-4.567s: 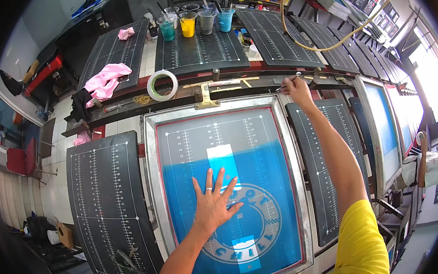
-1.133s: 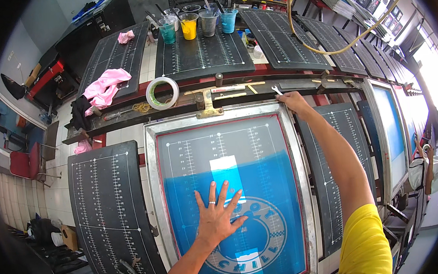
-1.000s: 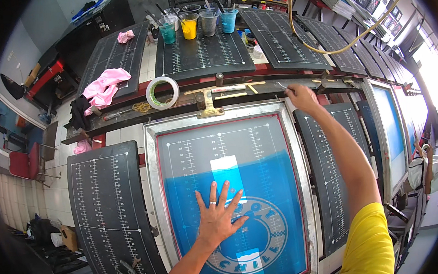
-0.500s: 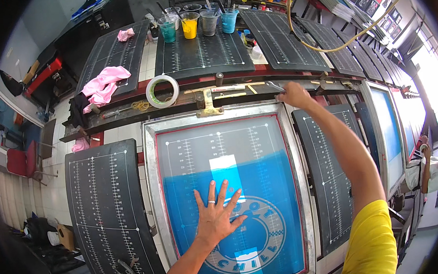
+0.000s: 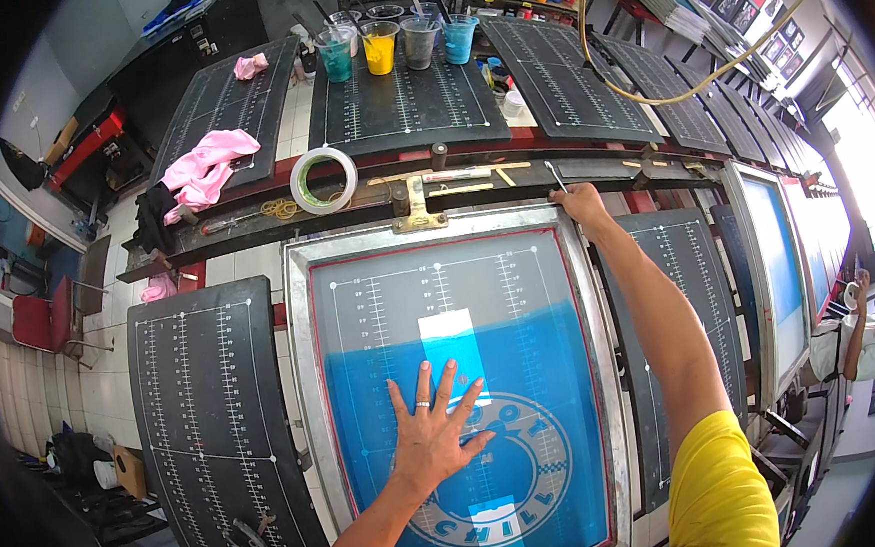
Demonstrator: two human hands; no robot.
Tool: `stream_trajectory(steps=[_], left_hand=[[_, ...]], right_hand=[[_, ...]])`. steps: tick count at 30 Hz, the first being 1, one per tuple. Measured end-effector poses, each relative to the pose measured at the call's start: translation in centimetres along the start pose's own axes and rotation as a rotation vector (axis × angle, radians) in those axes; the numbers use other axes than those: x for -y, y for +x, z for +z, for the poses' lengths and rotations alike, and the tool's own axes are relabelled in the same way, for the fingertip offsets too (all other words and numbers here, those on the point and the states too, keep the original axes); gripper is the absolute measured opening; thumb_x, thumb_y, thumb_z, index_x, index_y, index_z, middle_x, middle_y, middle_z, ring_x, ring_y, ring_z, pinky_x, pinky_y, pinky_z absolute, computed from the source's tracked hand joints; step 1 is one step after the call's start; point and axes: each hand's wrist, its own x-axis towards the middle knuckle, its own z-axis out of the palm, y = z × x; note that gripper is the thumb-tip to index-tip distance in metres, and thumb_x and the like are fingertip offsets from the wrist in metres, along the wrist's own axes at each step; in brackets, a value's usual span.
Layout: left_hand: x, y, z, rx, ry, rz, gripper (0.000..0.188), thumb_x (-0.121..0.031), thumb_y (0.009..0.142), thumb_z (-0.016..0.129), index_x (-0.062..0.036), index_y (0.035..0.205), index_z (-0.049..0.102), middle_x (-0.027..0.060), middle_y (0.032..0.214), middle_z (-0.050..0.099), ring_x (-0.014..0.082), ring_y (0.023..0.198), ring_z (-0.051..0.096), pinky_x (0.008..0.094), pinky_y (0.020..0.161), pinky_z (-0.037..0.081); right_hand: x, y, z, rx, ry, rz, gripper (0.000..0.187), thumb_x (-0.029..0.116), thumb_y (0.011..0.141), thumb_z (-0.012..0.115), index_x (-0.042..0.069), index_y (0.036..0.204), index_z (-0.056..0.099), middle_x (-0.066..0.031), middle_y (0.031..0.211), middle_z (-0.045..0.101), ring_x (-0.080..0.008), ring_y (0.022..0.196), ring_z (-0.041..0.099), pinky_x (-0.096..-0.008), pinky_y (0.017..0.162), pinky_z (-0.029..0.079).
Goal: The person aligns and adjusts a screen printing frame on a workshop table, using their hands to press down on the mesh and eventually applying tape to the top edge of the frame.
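A metal-framed printing screen (image 5: 300, 312) with blue mesh and a round ring-shaped design lies flat in front of me. My left hand (image 5: 435, 432) presses flat on the blue mesh, fingers spread, a ring on one finger, just below a white patch (image 5: 445, 330). My right hand (image 5: 582, 204) reaches to the frame's far right corner, fingers closed around a thin metal tool (image 5: 556, 175) that points at the dark clamp bar (image 5: 493, 192). A brass-coloured clamp (image 5: 415, 207) holds the frame's far edge.
Black gridded platens sit at left (image 5: 201, 418), right (image 5: 677, 259) and behind (image 5: 402, 105). A tape roll (image 5: 323, 180), a pink rag (image 5: 206, 167) and several ink cups (image 5: 381, 48) lie beyond the bar. Another person (image 5: 862, 338) stands far right.
My right hand has drawn back slightly from the clamp bar to the frame's far right corner with the thin tool. My left hand stays flat on the mesh.
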Motion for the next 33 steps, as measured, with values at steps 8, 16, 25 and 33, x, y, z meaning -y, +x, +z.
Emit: stream_trajectory(steps=[8, 16, 25, 33], left_hand=[[-0.2, 0.2, -0.6, 0.027, 0.004, -0.003, 0.074, -0.073, 0.089, 0.049, -0.0314, 0.150, 0.043, 0.0128, 0.162, 0.022, 0.0426, 0.150, 0.013, 0.0804, 0.108, 0.014], [-0.1, 0.1, -0.1, 0.003, 0.017, 0.007, 0.078, -0.075, 0.085, 0.054, -0.0304, 0.148, 0.046, 0.0157, 0.162, 0.022, 0.0459, 0.148, 0.015, 0.0819, 0.106, 0.013], [-0.1, 0.1, -0.2, 0.027, 0.013, -0.011, 0.077, -0.075, 0.086, 0.054, -0.0314, 0.149, 0.046, 0.0142, 0.162, 0.022, 0.0445, 0.149, 0.013, 0.0815, 0.107, 0.014], [0.0, 0.1, 0.1, 0.021, -0.018, -0.006, 0.078, -0.075, 0.085, 0.055, -0.0311, 0.148, 0.046, 0.0147, 0.162, 0.022, 0.0449, 0.149, 0.012, 0.0820, 0.107, 0.011]], right_hand=[[0.7, -0.7, 0.1, 0.009, 0.173, 0.053, 0.021, 0.019, 0.085, 0.075, -0.002, 0.083, 0.072, -0.0083, 0.073, 0.065, -0.0178, 0.066, 0.058, -0.0363, 0.063, 0.044], [0.5, -1.1, 0.5, -0.008, 0.153, 0.017, 0.021, 0.018, 0.085, 0.073, -0.004, 0.086, 0.073, -0.0114, 0.079, 0.068, -0.0201, 0.076, 0.062, -0.0361, 0.071, 0.047], [2.3, -3.0, 0.4, 0.012, 0.188, 0.097, 0.022, 0.016, 0.084, 0.073, -0.005, 0.089, 0.073, -0.0135, 0.083, 0.070, -0.0210, 0.078, 0.063, -0.0370, 0.074, 0.048], [1.0, -1.5, 0.5, 0.004, 0.184, 0.076, 0.023, 0.016, 0.084, 0.073, -0.005, 0.093, 0.073, -0.0128, 0.085, 0.071, -0.0200, 0.081, 0.064, -0.0351, 0.076, 0.048]])
